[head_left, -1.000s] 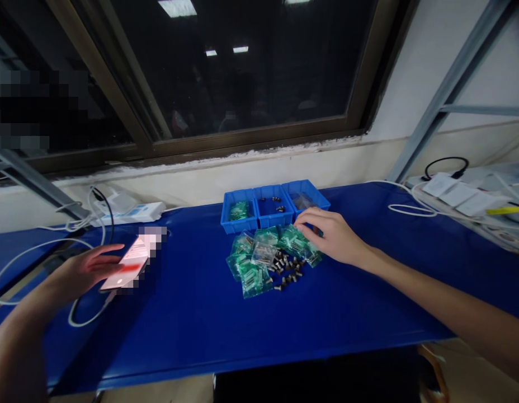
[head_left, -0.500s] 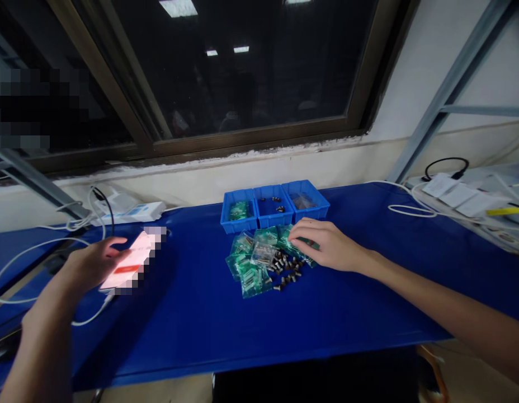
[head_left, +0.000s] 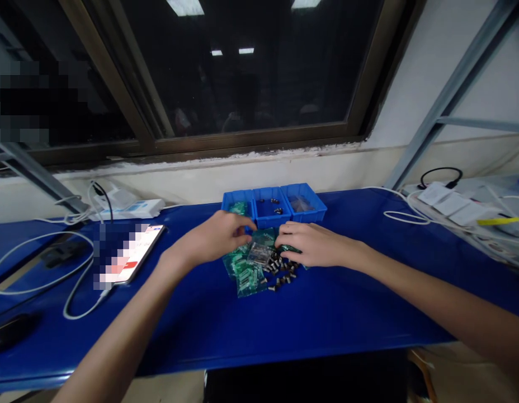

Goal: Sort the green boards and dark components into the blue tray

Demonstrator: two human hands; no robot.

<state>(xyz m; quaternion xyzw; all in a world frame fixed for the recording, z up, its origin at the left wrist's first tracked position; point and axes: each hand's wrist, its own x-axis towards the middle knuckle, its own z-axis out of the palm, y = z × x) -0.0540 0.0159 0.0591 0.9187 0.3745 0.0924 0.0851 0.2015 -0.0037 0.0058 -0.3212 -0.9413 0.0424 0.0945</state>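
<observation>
A pile of small clear bags with green parts [head_left: 246, 272] lies on the blue table [head_left: 335, 313], beside a scatter of small dark screws [head_left: 283, 277]. My left hand [head_left: 215, 238] reaches over the left of the pile with fingers curled at a bag near the left bin. My right hand [head_left: 306, 243] rests on the right side of the pile, fingers bent down onto the bags and screws. Behind the pile stand three joined blue bins [head_left: 273, 202]. What the fingers hold, if anything, is hidden.
A lit phone [head_left: 131, 258] lies at left on the table with a white cable [head_left: 77, 296]. A white power strip [head_left: 129, 207] sits by the wall. More cables and white adapters [head_left: 448, 201] lie at right. A dark window frame runs behind.
My left hand has left the phone, which now lies on the table, and moved right to the bag pile. My right hand slid slightly left and down onto the pile.
</observation>
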